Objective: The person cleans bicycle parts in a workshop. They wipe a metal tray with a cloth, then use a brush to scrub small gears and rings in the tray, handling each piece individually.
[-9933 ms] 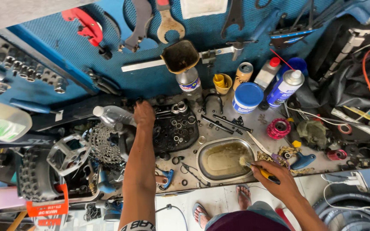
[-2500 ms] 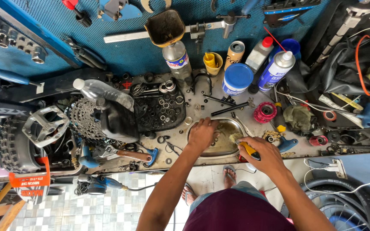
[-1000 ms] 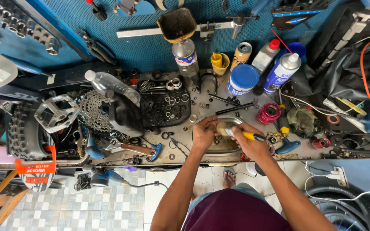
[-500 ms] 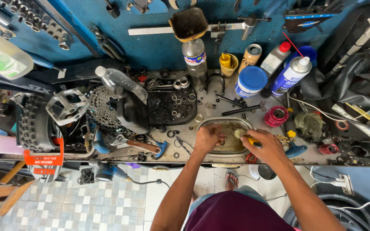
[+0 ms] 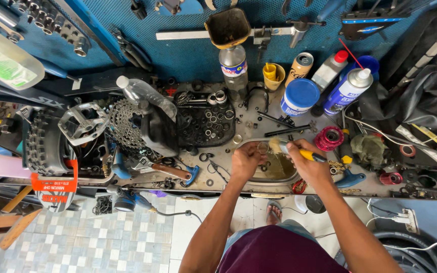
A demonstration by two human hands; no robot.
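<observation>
Standing over a cluttered workbench (image 5: pixel 228 182), a person is seen from above, both hands meeting above an oval metal tray (image 5: pixel 276 172) of murky liquid near the bench's front edge; that tray is taken as the landmark here.

Far to the left of the tray, a knobby tyre (image 5: pixel 44 146) and a flat pedal (image 5: pixel 82 121) are seen, and nearer to it a toothed cassette (image 5: pixel 125 126), a clear plastic bottle (image 5: pixel 145 96) lying tilted, and a black parts tray (image 5: pixel 206 126) filled with small rings and washers.

Over the tray's left half, the left hand (image 5: pixel 246 161) is held with its fingertips pinched together on a small ring-shaped part (image 5: pixel 263 147). Whether the part is a washer or a bearing ring cannot be told.

Over the tray's right half, the right hand (image 5: pixel 310 164) is closed around the yellow handle of a small brush (image 5: pixel 292 150), whose bristles are pressed against the ring.

Behind the tray a blue-lidded tub (image 5: pixel 299 97) and a spray can (image 5: pixel 349 91) are stood; just right of it a red spool (image 5: pixel 329 138) is laid.

As a judgement: the scrubbing of this one ring appears to be under way and not finished, since brush and part are touching above the liquid. Many similar rings are left in the black parts tray, so much of the work seems to remain.
</observation>
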